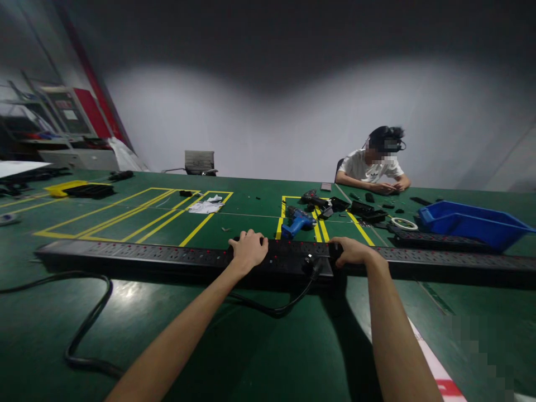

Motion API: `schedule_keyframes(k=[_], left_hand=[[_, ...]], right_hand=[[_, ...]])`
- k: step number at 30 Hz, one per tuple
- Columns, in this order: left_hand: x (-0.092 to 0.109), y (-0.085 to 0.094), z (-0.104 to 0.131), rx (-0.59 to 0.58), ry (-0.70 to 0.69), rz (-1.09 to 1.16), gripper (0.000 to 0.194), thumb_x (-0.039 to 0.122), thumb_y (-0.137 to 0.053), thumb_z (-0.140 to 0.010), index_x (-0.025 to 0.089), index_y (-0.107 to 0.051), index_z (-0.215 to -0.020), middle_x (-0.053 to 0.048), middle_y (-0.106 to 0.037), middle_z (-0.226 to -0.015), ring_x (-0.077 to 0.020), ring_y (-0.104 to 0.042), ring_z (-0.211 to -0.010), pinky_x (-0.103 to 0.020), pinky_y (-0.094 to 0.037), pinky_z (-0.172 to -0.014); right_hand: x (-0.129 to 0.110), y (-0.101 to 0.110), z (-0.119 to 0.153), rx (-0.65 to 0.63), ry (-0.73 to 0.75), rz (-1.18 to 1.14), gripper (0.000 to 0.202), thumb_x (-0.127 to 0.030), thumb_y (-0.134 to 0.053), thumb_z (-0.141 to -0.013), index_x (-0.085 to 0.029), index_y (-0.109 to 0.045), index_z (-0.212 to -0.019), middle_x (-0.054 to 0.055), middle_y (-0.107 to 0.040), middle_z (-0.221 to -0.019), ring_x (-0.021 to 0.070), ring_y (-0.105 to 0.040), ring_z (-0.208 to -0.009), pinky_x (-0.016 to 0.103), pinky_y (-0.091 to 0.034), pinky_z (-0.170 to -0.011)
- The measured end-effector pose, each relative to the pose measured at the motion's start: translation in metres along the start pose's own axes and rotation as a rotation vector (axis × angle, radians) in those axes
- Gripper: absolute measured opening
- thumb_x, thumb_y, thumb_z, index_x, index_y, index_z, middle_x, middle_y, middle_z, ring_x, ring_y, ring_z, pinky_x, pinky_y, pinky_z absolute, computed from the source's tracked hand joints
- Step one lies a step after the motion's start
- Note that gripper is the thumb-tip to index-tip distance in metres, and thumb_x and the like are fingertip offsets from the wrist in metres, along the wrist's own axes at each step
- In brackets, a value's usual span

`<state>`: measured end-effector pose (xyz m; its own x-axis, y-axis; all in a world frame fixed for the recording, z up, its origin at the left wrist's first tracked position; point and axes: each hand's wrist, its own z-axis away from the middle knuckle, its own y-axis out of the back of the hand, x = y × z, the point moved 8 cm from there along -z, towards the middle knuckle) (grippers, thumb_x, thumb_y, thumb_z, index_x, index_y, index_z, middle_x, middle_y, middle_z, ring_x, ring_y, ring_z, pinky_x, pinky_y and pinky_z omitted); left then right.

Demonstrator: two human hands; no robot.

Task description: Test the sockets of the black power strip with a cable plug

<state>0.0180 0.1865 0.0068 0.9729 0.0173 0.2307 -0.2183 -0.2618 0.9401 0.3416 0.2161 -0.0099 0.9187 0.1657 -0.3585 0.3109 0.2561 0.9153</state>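
Note:
A long black power strip (167,255) with rows of sockets and small red marks lies across the green table. Near its middle, my left hand (250,249) is wrapped over a black piece on top of the strip. Farther right, my right hand (352,251) closes round a black end part beside the strip's sockets. Between the hands, a black plug (312,264) sits on a shorter black strip section, its cable (276,310) curving down to the table. Another strip (452,261) extends to the right edge.
Beyond the strips lie a blue power drill (297,222), a second drill (314,198), white papers (207,205), a tape ring (404,224) and a blue bin (469,218). A person (372,167) sits across the table. A thick cable (90,324) loops at the left front.

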Motion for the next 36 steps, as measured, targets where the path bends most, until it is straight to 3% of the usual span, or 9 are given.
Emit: schedule_keyframes(k=[20,26,29,32,34,36], left_hand=[[-0.001,0.001,-0.001,0.045,-0.058,0.03,0.041,0.048,-0.037,-0.09,0.027,-0.071,-0.1,-0.012,-0.058,-0.112,-0.0336,-0.05,-0.106,-0.066,-0.036,-0.088],[-0.002,-0.003,-0.003,0.016,-0.03,0.01,0.039,0.048,-0.038,-0.09,0.029,-0.069,-0.103,-0.012,-0.06,-0.112,-0.0339,-0.049,-0.107,-0.067,-0.035,-0.088],[-0.003,-0.005,-0.003,0.008,-0.02,-0.011,0.04,0.047,-0.036,-0.09,0.028,-0.068,-0.104,-0.012,-0.061,-0.113,-0.0343,-0.049,-0.108,-0.067,-0.033,-0.089],[-0.002,-0.005,-0.002,0.012,-0.024,-0.015,0.041,0.047,-0.034,-0.091,0.028,-0.068,-0.105,-0.012,-0.061,-0.115,-0.0345,-0.048,-0.11,-0.067,-0.034,-0.089],[-0.001,-0.006,-0.001,0.01,-0.034,-0.014,0.041,0.047,-0.033,-0.091,0.029,-0.067,-0.106,-0.011,-0.062,-0.115,-0.0344,-0.048,-0.11,-0.068,-0.033,-0.089],[-0.001,-0.007,-0.002,-0.01,-0.036,-0.014,0.041,0.047,-0.033,-0.091,0.03,-0.067,-0.107,-0.011,-0.064,-0.114,-0.0346,-0.048,-0.11,-0.068,-0.032,-0.089]], right_hand=[[-0.001,0.001,0.002,0.037,0.042,0.03,0.083,-0.022,-0.081,-0.049,-0.027,-0.057,-0.128,0.002,-0.065,-0.116,0.0219,-0.062,-0.1,0.026,-0.047,-0.084],[-0.018,0.007,0.01,-0.036,0.064,-0.088,0.07,-0.009,-0.065,-0.059,-0.021,-0.057,-0.128,0.004,-0.067,-0.112,0.0184,-0.064,-0.094,0.022,-0.048,-0.077],[-0.037,0.022,0.01,0.066,0.156,-0.164,0.051,-0.011,-0.058,-0.07,-0.017,-0.061,-0.121,0.007,-0.066,-0.114,0.0178,-0.062,-0.1,0.021,-0.046,-0.081],[-0.053,0.031,0.002,0.28,0.135,-0.103,0.031,-0.031,-0.048,-0.089,-0.016,-0.066,-0.11,0.009,-0.069,-0.106,0.0198,-0.063,-0.097,0.025,-0.045,-0.082],[-0.064,0.024,-0.006,0.389,0.044,-0.01,0.043,-0.044,-0.035,-0.095,-0.018,-0.068,-0.103,0.011,-0.069,-0.103,0.023,-0.064,-0.095,0.029,-0.044,-0.08],[-0.073,0.005,-0.016,0.37,-0.048,0.064,0.053,-0.048,-0.026,-0.097,-0.018,-0.068,-0.101,0.014,-0.069,-0.105,0.0258,-0.063,-0.097,0.032,-0.044,-0.079]])
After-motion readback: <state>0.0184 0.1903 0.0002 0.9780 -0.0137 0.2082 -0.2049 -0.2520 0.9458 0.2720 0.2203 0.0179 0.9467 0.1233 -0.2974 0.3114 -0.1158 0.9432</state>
